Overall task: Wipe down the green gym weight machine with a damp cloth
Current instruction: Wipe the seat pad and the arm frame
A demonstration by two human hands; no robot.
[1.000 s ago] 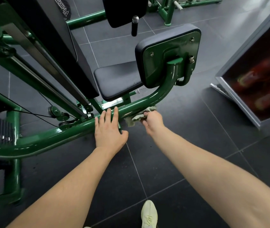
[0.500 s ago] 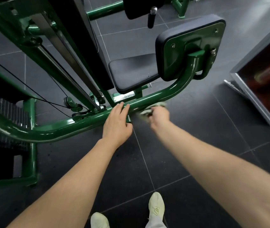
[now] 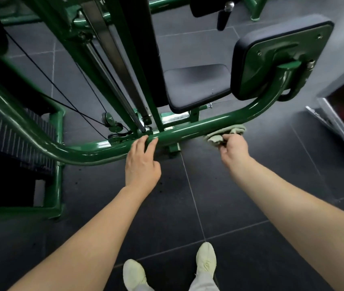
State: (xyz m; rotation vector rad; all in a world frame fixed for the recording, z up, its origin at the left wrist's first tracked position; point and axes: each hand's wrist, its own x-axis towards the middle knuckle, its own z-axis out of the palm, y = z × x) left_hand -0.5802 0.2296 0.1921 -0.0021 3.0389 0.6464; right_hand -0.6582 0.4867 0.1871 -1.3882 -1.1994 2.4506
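The green weight machine's thick curved frame tube (image 3: 190, 129) runs low across the middle of the view, from the left up to the back pad (image 3: 280, 57) at the right. My right hand (image 3: 233, 149) grips a crumpled pale green cloth (image 3: 224, 133) and holds it against the underside of the tube, below the black seat (image 3: 196, 87). My left hand (image 3: 142, 164) rests on the tube to the left, fingers straight and laid over it, holding nothing.
A weight stack (image 3: 13, 135) and green base frame (image 3: 57, 177) stand at the left. Cables and a slanted steel rod (image 3: 112, 66) cross above the tube. A framed panel (image 3: 343, 114) leans at the right. Dark floor tiles and my pale shoes (image 3: 205, 259) lie below.
The view has shifted, so the machine sits further right and higher. My right hand with the cloth has slid right along the tube, away from my left hand, which stays on the tube.
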